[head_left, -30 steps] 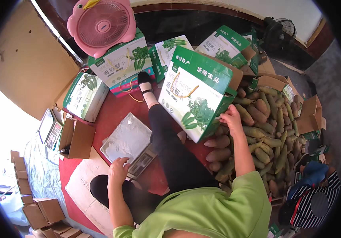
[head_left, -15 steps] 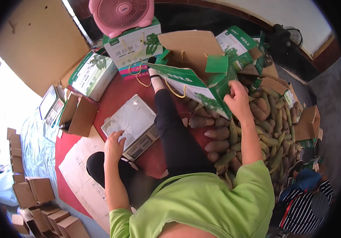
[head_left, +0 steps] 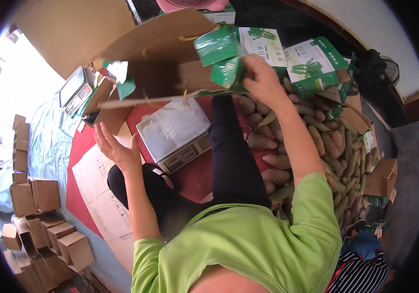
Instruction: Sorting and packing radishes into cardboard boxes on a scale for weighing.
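"So, where is the open carton (head_left: pixel 168 61) from the hands?"

"Left of the right hand (head_left: pixel 263 80), and beyond the left hand (head_left: pixel 119 149). Its long axis runs across the view, the right end tipped slightly away, the mouth turned toward the person."

"Which hand is nearer?"

"The right one; it's on the carton's green right end. The left is just short of the near left corner and looks apart from it."

"And each grip?"

"On the right, thumb and fingers pinch the green end, though I can't see exactly where the fingertips meet. On the left, the fingers are spread, the thumb well out, with nothing held."

"What's around them?"

"The flat scale (head_left: pixel 175 129) shows just past the carton's near edge, partly covered by it in view. The pile of radishes (head_left: pixel 338 161) lies to the right, beside the right forearm."
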{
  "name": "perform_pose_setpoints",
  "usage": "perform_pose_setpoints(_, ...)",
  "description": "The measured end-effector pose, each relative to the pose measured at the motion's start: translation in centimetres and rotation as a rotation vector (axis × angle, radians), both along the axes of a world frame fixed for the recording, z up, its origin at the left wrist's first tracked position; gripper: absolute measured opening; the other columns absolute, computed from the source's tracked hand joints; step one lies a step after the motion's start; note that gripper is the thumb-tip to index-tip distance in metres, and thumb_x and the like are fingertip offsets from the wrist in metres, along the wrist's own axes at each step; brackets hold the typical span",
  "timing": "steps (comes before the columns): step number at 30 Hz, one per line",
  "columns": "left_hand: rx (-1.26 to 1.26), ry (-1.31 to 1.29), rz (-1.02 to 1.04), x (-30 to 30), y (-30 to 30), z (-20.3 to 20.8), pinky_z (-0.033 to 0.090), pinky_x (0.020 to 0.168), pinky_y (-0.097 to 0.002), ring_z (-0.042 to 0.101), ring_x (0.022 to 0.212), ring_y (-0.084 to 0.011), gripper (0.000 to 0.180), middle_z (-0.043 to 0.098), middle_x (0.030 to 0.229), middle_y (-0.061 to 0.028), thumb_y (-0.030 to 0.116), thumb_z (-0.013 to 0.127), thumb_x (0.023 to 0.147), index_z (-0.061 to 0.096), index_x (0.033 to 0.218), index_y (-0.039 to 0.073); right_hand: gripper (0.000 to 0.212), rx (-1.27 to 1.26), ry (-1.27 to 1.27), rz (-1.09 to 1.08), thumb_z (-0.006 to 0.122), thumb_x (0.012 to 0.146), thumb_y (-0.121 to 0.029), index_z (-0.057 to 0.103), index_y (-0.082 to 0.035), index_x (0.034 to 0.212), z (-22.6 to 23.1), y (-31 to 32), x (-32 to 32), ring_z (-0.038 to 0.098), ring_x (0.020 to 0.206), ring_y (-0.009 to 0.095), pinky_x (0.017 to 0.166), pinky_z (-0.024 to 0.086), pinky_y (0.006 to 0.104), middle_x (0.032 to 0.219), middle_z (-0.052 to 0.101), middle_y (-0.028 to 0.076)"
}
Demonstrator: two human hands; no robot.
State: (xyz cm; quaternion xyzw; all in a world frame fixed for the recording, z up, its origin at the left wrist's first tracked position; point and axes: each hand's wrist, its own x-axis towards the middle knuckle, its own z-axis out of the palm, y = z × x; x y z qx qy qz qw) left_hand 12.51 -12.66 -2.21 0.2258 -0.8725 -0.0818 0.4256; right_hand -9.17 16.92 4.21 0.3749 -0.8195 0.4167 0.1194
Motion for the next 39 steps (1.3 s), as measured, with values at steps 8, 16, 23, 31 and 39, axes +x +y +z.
perform_pose_setpoints(8, -0.088, -0.125, -0.002, 3.0, -1.8, -0.5, 0.024, 0.108, -0.0461, 0.059, 0.087, -0.0229, 0.026, 0.061, 0.085, -0.0007, 0.008, 0.075, 0.067, 0.061, 0.088, 0.011, 0.029, -0.082, -0.177, 0.182, 0.053, 0.064, 0.008, 0.054, -0.001, 0.092, -9.7, -8.5, -4.0, 0.053, 0.079, 0.029, 0.070, 0.043, 0.0351, 0.085, 0.050, 0.012)
perform_pose_setpoints(16, -0.146, -0.164, -0.094, 2.9, -0.5, -0.5, 0.042, 0.074, -0.0374, 0.058, 0.078, -0.0205, 0.012, 0.058, 0.077, -0.0027, 0.007, 0.069, 0.072, 0.063, 0.082, 0.011, 0.031, -0.179, -0.366, 0.139, 0.061, 0.073, 0.002, 0.059, -0.006, 0.102, -17.1, -10.2, -4.0, 0.057, 0.086, 0.027, 0.076, 0.046, 0.0332, 0.092, 0.057, 0.011)
perform_pose_setpoints(23, -0.087, -0.319, -0.139, 0.6, 0.3, -0.8, 0.044, 0.071, -0.0361, 0.060, 0.078, -0.0232, 0.007, 0.060, 0.082, -0.0027, 0.011, 0.064, 0.078, 0.065, 0.085, 0.012, 0.029, -0.249, -0.787, -0.016, 0.058, 0.080, 0.003, 0.060, -0.005, 0.108, -16.7, -5.0, -1.9, 0.058, 0.085, 0.015, 0.071, 0.048, 0.0266, 0.093, 0.062, 0.007)
perform_pose_setpoints(31, -0.104, -0.579, -0.059, 0.6, -0.4, -0.9, 0.046, 0.075, -0.0367, 0.062, 0.085, -0.0245, 0.023, 0.066, 0.090, -0.0028, 0.015, 0.064, 0.078, 0.064, 0.101, 0.017, 0.019, -0.207, -0.711, -0.387, 0.061, 0.081, -0.005, 0.063, -0.005, 0.099, -27.2, 7.9, 5.1, 0.062, 0.076, 0.021, 0.068, 0.049, 0.0307, 0.082, 0.065, 0.012)
perform_pose_setpoints(39, -0.093, -0.470, -0.122, 0.7, 0.8, -0.9, 0.048, 0.062, -0.0347, 0.063, 0.074, -0.0234, 0.010, 0.065, 0.085, 0.0006, 0.019, 0.059, 0.086, 0.065, 0.093, 0.018, 0.015, 0.548, -0.897, -0.450, 0.058, 0.079, -0.015, 0.064, -0.009, 0.091, -32.9, 15.2, 18.9, 0.062, 0.085, 0.035, 0.075, 0.048, 0.0433, 0.085, 0.066, 0.015)
